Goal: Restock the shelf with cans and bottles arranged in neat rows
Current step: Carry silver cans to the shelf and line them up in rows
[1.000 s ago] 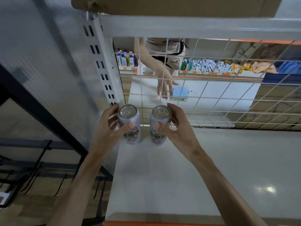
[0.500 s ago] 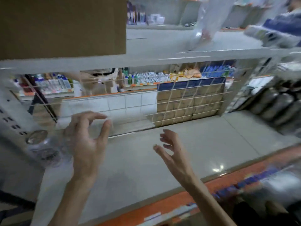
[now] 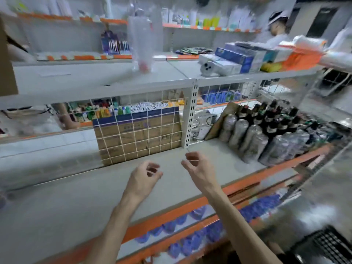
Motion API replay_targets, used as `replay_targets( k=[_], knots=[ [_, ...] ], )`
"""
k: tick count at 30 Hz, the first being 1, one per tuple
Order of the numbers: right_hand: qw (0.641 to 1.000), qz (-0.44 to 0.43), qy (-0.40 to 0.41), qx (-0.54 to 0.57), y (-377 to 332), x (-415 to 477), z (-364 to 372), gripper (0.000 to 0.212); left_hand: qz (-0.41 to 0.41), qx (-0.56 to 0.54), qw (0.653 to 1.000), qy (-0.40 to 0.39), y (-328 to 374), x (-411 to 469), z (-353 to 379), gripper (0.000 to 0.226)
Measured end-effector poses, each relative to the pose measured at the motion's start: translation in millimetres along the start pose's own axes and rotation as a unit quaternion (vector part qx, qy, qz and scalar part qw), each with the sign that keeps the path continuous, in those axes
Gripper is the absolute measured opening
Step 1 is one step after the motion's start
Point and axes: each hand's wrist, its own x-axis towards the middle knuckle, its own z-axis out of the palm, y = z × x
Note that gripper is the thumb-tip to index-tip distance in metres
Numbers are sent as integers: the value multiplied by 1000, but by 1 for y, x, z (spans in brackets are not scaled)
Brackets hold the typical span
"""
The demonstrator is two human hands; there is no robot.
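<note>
My left hand [image 3: 143,178] and my right hand [image 3: 198,168] hover side by side over the grey shelf board [image 3: 76,197], both with loosely curled fingers and nothing in them. To the right, on the same level, stand rows of silver cans [image 3: 253,143] with dark bottles [image 3: 270,121] behind them, past the white upright post [image 3: 189,117]. The two cans I held a moment ago are out of view to the left. The picture is blurred by head motion.
A wire grid [image 3: 137,130] backs the shelf, with a cardboard box [image 3: 139,132] behind it. The upper shelf [image 3: 99,80] carries a clear plastic jug [image 3: 143,42] and boxed goods [image 3: 238,58]. An orange shelf edge [image 3: 171,214] runs in front; a black crate [image 3: 327,244] sits low right. A person stands far right.
Both hands let go of the two cans at the shelf's left end and drew back empty. My view has swung right, bringing the stocked cans and bottles into sight.
</note>
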Motion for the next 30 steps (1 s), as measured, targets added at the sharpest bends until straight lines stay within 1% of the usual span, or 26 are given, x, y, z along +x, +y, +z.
replay_targets(
  k=[4,8,11,13,16,19,24,27,30],
  knots=[
    [1000,3,12,-2,1,13,-36,26,9,-14,1000,-6,32,2,30,13],
    [998,8,57,7,13,10,-71,28,17,-24,999,-23,53,11,52,13],
    [996,15,89,6,38,18,-100,26,31,-34,999,-28,64,22,82,13],
    [994,26,106,2,56,31,-118,25,25,-43,997,-53,71,31,108,13],
    [988,38,149,9,91,70,-144,25,22,-47,996,-69,83,62,149,15],
    [981,71,180,1,130,120,-166,34,16,-52,996,-74,94,105,190,15],
    [955,124,256,-82,179,179,-196,61,7,-38,993,-112,105,179,258,21],
    [952,138,249,-114,201,202,-206,68,15,-36,989,-142,113,218,299,27],
    [957,144,222,-115,213,215,-212,64,57,-27,971,-231,125,238,341,45]
  ],
)
